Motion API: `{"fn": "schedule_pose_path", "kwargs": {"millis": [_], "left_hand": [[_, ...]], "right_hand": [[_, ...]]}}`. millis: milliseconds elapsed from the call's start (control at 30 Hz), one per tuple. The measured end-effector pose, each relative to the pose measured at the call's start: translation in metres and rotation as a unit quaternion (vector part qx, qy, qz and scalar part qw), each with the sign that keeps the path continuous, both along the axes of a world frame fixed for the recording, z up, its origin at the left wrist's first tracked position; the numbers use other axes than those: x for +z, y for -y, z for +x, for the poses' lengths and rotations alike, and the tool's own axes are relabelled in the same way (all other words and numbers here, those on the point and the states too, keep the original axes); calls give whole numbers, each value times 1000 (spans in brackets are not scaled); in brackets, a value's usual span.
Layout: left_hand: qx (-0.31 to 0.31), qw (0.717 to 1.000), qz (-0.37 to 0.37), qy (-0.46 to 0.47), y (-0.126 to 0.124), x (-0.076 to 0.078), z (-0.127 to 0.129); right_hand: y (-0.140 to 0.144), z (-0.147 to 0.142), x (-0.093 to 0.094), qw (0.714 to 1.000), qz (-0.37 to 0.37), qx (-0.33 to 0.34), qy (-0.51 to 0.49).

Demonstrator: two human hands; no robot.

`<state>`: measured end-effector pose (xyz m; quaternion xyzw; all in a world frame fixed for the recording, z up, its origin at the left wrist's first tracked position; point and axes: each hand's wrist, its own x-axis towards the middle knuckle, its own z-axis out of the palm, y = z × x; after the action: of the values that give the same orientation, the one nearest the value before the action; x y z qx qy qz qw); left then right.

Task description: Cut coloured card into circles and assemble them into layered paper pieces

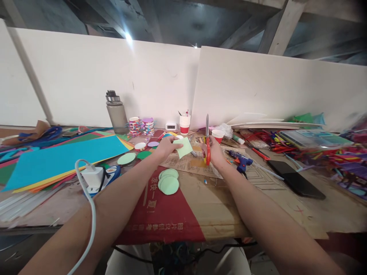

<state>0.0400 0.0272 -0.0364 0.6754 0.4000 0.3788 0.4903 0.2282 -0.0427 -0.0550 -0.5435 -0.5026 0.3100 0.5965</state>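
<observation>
My left hand (166,148) pinches a piece of light green paper (184,148) by its left edge, above the middle of the table. To the right, my right hand (213,151) grips the orange handles of a pair of scissors (207,131), whose blades point upward, apart from the paper. Whether the blades are parted cannot be made out. Below my left hand, several light green paper circles (168,185) lie overlapping on the red part of the cardboard (172,214). Another pale green circle (126,158) sits farther left.
Coloured sheets (65,156), a plugged-in power strip (114,172) and a bottle (117,114) stand left. Cups (185,124) and a small clock (171,126) are at the back. A blue glue gun (242,160), a black phone (295,179) and a plastic case (315,138) lie right.
</observation>
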Motion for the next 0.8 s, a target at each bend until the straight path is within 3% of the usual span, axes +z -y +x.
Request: {"fn": "schedule_pose_path", "kwargs": {"millis": [100,333,467,633,800], "left_hand": [[-30,987,-55,145,7,7,2],[-53,970,-99,217,21,11,18],[-47,939,-133,314,33,8,27],[-70,936,-140,314,46,6,33],[-36,935,-151,319,43,16,25]], "right_hand": [[3,-6,1,997,55,6,-48],[9,-30,3,989,109,12,-97],[15,-36,8,981,142,14,-133],[19,-40,9,979,154,2,-135],[15,-40,4,986,126,54,-97]]}}
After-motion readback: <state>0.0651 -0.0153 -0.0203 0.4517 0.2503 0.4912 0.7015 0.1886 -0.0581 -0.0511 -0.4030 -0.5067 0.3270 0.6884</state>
